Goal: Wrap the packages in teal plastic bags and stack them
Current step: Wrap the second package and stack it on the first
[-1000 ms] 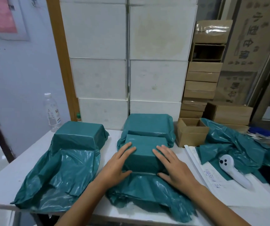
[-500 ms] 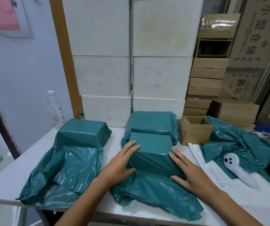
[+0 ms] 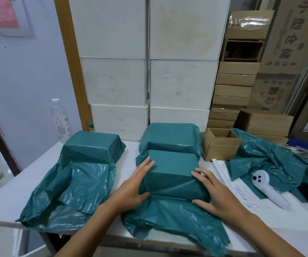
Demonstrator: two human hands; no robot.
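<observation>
At the near middle of the white table (image 3: 28, 186), a package (image 3: 173, 173) sits inside a teal plastic bag (image 3: 177, 219), the plastic pulled tight over its top and near face while the loose mouth of the bag spills toward the table's near edge and hangs a little over it. The left hand (image 3: 132, 190) is spread flat against the package's left side, fingers pointing far, thumb tucked at the near lower corner. The right hand (image 3: 218, 197) is also spread, pressed against the right side with the thumb lying on the slack plastic below. Neither hand closes around anything; both simply press the plastic to the box.

Just behind it, touching, sits a second wrapped package (image 3: 169, 138), set against the stack of white boxes (image 3: 149, 86). To the left, apart from these, a third wrapped package (image 3: 91, 147) has its bag trailing loose toward the near edge. A water bottle (image 3: 60, 119) stands far left by the wall. On the right are an open cardboard box (image 3: 220, 145), a heap of spare teal bags (image 3: 272, 160), a sheet of paper (image 3: 246, 197) with handwriting, and a white handheld device (image 3: 268, 190) lying on it.
</observation>
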